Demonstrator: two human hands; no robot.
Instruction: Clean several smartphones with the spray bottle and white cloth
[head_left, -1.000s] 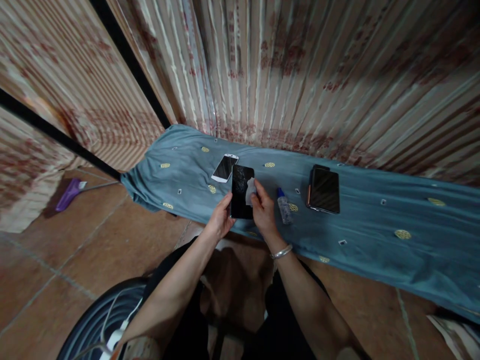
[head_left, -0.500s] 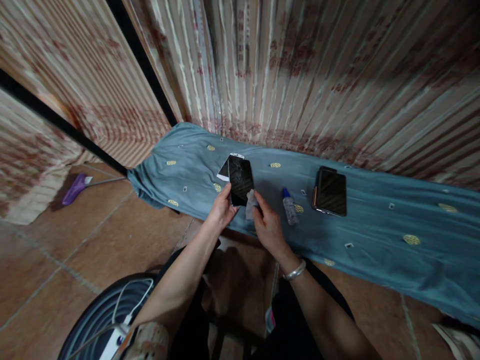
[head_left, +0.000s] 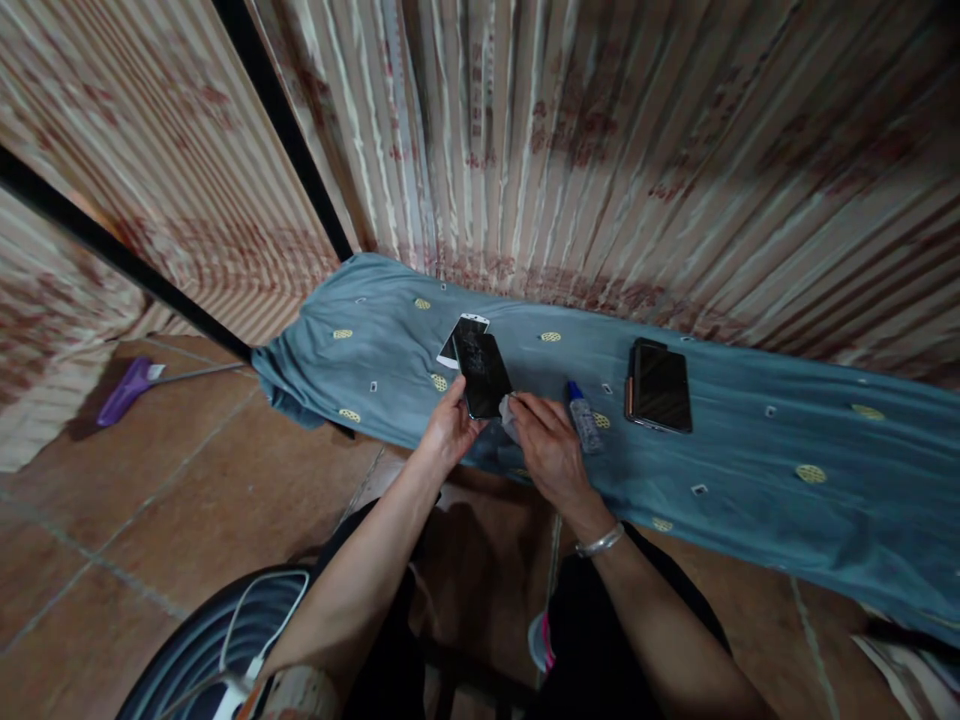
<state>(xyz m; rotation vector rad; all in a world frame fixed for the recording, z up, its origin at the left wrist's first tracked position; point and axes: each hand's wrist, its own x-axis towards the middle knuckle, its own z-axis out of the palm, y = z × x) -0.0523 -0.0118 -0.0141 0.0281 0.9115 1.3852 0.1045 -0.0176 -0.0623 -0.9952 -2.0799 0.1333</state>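
Note:
My left hand [head_left: 451,425] is closed around the lower left edge of a black smartphone [head_left: 482,372], its dark screen facing up with pale smears or cracks near the top. Pinched in the fingers of my right hand [head_left: 551,450] is a small greyish-white cloth [head_left: 509,418], at the phone's lower right corner. Partly behind the held phone lies a white smartphone [head_left: 451,350] on the blue cloth. Just right of my right hand rests a clear bottle with a blue cap [head_left: 583,418].
Farther right, two stacked dark devices [head_left: 660,388] lie on the blue patterned cloth [head_left: 750,440]. Curtains [head_left: 465,150] hang behind, with black poles [head_left: 285,130] at left. On the floor are a purple-headed tool [head_left: 126,390] and a round dark ribbed object [head_left: 187,640] beside a white cable.
My right hand has shifted slightly right and down with the cloth, its fingers now straighter and more bunched over it. The held phone has tilted, its top leaning left.

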